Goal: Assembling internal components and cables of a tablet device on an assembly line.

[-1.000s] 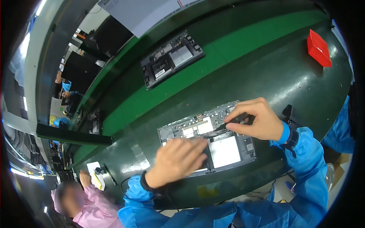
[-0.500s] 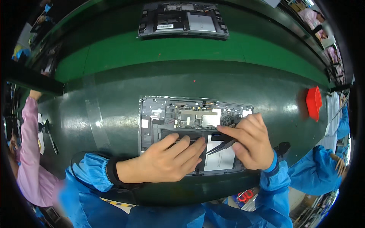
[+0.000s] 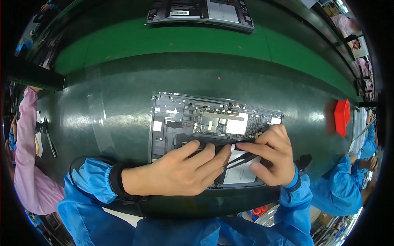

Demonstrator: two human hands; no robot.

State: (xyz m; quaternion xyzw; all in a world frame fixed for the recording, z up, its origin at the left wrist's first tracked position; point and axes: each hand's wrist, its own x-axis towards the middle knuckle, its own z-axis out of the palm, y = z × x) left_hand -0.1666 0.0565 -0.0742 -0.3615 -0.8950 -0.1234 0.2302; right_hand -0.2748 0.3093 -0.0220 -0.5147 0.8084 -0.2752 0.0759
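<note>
An opened laptop (image 3: 166,141) lies on the bench in front of me, its green-and-silver circuit board (image 3: 210,122) and battery showing. My left hand (image 3: 180,169) lies palm down across the lower middle of it, fingers extended, fingertips touching near the battery's middle. Black tweezers (image 3: 242,160) are held in my right hand (image 3: 273,158), their tips pointing left over the silver-white battery panel (image 3: 240,174). The right index fingertip presses by a small black strip (image 3: 238,146) at that panel's upper edge, close to my left fingertips. What lies under my left palm is hidden.
Another opened laptop (image 3: 223,14) sits on the green strip (image 3: 164,41) beyond the bench. A red tray (image 3: 342,117) stands at the right. A co-worker's pink sleeve (image 3: 26,151) reaches in at left, beside another pair of tweezers (image 3: 50,137). Blue-sleeved co-workers are at right.
The view has shifted slightly, so the far laptop sits higher. My left fingertips and right index finger have come closer together at the black strip. The tweezers remain in my right hand.
</note>
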